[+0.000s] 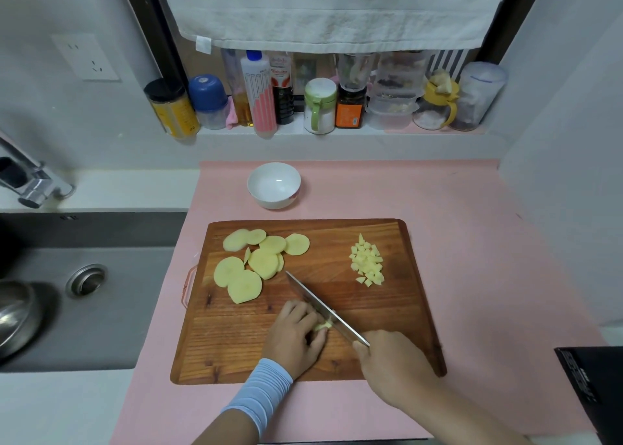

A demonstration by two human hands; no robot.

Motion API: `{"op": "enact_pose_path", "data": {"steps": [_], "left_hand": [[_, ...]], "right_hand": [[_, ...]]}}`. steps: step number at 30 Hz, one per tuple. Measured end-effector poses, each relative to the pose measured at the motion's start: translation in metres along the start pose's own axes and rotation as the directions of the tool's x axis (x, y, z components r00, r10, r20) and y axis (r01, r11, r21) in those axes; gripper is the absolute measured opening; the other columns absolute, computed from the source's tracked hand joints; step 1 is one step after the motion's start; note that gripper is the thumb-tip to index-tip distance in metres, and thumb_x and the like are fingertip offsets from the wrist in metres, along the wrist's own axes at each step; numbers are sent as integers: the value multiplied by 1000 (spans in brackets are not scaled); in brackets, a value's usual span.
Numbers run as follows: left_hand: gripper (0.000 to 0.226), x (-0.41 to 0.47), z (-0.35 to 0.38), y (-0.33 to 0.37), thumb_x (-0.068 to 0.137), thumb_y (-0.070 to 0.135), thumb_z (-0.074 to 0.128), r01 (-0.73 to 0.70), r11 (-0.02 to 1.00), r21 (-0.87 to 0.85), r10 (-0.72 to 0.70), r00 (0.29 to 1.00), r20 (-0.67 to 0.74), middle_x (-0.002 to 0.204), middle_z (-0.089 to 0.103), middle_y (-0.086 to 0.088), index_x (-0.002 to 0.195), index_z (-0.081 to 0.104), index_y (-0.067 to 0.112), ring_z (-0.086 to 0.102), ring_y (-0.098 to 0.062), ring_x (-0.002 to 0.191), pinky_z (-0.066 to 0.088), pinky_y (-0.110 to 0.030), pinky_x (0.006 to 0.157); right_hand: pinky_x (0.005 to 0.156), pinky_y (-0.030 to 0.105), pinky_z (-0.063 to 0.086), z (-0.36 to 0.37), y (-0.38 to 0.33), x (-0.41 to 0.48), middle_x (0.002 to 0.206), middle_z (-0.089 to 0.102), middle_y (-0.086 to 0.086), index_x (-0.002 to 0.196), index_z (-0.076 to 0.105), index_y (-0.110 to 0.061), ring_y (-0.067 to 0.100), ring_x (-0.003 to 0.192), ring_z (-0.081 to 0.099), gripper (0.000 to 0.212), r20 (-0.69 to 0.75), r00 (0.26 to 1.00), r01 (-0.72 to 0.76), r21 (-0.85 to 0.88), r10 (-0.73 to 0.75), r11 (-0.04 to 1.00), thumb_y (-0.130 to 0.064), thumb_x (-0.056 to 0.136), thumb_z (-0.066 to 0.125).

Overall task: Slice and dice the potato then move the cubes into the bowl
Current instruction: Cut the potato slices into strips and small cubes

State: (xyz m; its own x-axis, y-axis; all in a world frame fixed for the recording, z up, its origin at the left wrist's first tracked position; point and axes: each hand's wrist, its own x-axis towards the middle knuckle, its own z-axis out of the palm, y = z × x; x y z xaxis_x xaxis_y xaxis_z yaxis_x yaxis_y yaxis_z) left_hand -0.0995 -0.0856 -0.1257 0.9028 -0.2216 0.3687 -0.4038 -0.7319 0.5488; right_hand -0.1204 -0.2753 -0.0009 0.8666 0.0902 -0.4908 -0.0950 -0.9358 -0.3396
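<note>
— Can you read any writing?

— No. On the ledge behind the worktop (472, 242), the dark bottle (282, 87) has a red and white label and the small jar (350, 112) has an orange one, but the letters are too blurred. The black thing (593, 387) at the right edge has pale print that is also unreadable, and the frame cuts it off.

— How does the knife (323, 309) lie?

— Its long axis runs diagonally over the cutting board (333, 252). The tip points to the far left, toward the slices (249, 266), and the handle is at the near right. The right hand (391, 363) closes its fingers around the handle and hides it fully.

— And the potato?

— The round slices overlap in the far left corner of the board, and the cubes (367, 264) are heaped near its far right corner. The left hand (293, 336), fingers curled and pressed together, holds a small potato piece (323, 326) against the blade near the front edge. Most of this piece is covered. The white bowl (274, 202) stands beyond the far edge of the board.
</note>
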Motion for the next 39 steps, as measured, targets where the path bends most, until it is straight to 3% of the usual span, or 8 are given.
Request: {"op": "enact_pose_path", "data": {"steps": [6, 11, 17, 22, 26, 30, 36, 39], "left_hand": [[9, 0, 0, -1, 81, 25, 73, 13, 1000, 7, -13, 1000, 0, 88, 59, 9, 81, 66, 19, 52, -16, 90, 42, -20, 85], [8, -1, 0, 0, 82, 23, 72, 9, 1000, -4, -9, 1000, -5, 91, 58, 9, 84, 66, 19, 52, -15, 91, 40, -17, 85], [6, -8, 1, 0, 85, 17, 71, 3, 1000, 28, -2, 1000, -15, 91, 57, 7, 83, 66, 17, 50, -14, 88, 45, -22, 78], [5, -7, -2, 0, 87, 19, 69, 12, 1000, 7, -12, 1000, -1, 91, 58, 9, 83, 66, 18, 52, -14, 89, 44, -21, 82], [5, -6, -4, 1, 87, 20, 69, 21, 1000, -14, -21, 1000, 0, 90, 59, 9, 83, 66, 18, 53, -15, 90, 43, -20, 86], [6, -5, -5, 2, 87, 17, 70, 29, 998, -50, -29, 1000, -10, 87, 57, 11, 82, 67, 20, 52, -13, 91, 40, -16, 88], [6, -5, -3, -1, 87, 17, 70, 28, 998, -61, -29, 1000, -1, 87, 58, 10, 83, 67, 20, 52, -13, 90, 38, -15, 89], [6, -6, -4, -2, 86, 16, 71, 28, 997, -67, -28, 1000, -1, 87, 59, 10, 83, 68, 21, 52, -13, 91, 36, -13, 90]], "right_hand": [[62, 28, 44, 11, -13, 20, 80, 62, -8, 86, 63, -28, 17, 73, 60, 26, 3, 1000, -8, 25, 8, 1000, -38, 103, 45], [59, 27, 40, 13, -15, 28, 74, 57, -9, 93, 69, -25, 13, 67, 54, 29, -29, 1000, -5, 42, 7, 999, -40, 102, 47], [66, 28, 44, 14, -16, 23, 86, 67, -6, 100, 71, -24, 17, 73, 55, 30, -35, 999, 13, 40, -12, 999, -39, 103, 46], [65, 29, 43, 9, -17, 22, 81, 63, -7, 87, 64, -27, 18, 73, 57, 30, -30, 999, 24, 28, -23, 999, -42, 103, 44], [69, 31, 51, 6, -15, 15, 86, 68, -7, 91, 67, -27, 16, 77, 63, 33, -55, 998, 42, 3, -42, 999, -45, 104, 42], [70, 33, 51, 6, -12, 4, 79, 64, -8, 79, 54, -29, 17, 77, 63, 32, -35, 998, 43, 3, -43, 999, -46, 103, 41], [77, 37, 57, 10, -3, 3, 85, 70, -5, 87, 67, -23, 20, 82, 67, 36, -6, 1000, -2, 9, 2, 1000, -46, 102, 42], [72, 35, 56, 13, -6, 8, 81, 68, -6, 79, 62, -25, 18, 78, 66, 34, 14, 1000, -16, 35, 16, 999, -43, 102, 44]]}}
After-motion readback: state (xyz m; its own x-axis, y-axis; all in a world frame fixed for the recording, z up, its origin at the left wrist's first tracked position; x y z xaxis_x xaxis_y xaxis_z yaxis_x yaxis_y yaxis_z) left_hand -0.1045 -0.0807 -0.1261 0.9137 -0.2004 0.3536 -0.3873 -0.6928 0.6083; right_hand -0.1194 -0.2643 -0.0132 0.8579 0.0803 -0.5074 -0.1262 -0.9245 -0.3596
